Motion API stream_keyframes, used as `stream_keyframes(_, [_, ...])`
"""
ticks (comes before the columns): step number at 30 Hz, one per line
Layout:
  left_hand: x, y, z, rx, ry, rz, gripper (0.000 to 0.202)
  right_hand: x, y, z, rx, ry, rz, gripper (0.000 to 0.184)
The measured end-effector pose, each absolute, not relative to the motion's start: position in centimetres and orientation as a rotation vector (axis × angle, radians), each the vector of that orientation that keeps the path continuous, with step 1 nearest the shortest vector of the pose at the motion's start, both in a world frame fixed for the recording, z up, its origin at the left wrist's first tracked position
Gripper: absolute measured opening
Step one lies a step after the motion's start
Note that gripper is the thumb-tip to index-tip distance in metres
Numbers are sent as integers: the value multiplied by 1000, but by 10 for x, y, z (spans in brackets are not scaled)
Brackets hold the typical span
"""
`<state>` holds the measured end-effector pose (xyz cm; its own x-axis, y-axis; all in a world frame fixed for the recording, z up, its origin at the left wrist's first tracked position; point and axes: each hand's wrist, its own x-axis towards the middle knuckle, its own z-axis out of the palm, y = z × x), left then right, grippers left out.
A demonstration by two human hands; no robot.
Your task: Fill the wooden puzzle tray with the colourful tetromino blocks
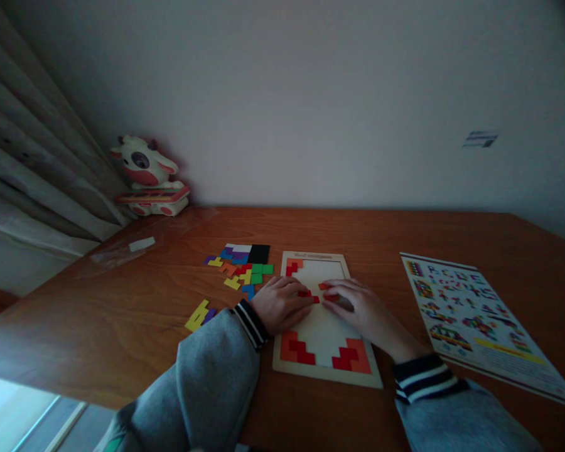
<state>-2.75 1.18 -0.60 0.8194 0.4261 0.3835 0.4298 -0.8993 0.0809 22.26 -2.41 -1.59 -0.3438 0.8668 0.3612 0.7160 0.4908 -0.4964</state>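
A wooden puzzle tray [282, 361] lies on the brown table in front of me. Red and orange block pieces sit in its near corners [300, 350] and its far left corner [292, 266]. My left hand [281, 304] rests on the tray's left edge, fingers curled on a small red piece [306, 294]. My right hand [358, 304] lies across the tray's middle, fingertips pinching another red piece [324, 287]. The two hands almost touch.
A pile of loose coloured puzzle pieces [242, 267] lies left of the tray, with a yellow piece [198, 315] nearer me. A printed pattern sheet [471, 317] lies at the right. A cow toy [148, 176] and a curtain stand at the far left.
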Motion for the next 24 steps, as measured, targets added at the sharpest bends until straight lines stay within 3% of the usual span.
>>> stream_keyframes(9, [-26, 10, -5, -2995, -785, -559, 41, 220, -27, -20, -1333, -2055, 469, 36])
stream_keyframes(24, [-25, 9, -6, -2975, -693, -653, 33, 217, -28, -18, -1313, -2086, 414, 37])
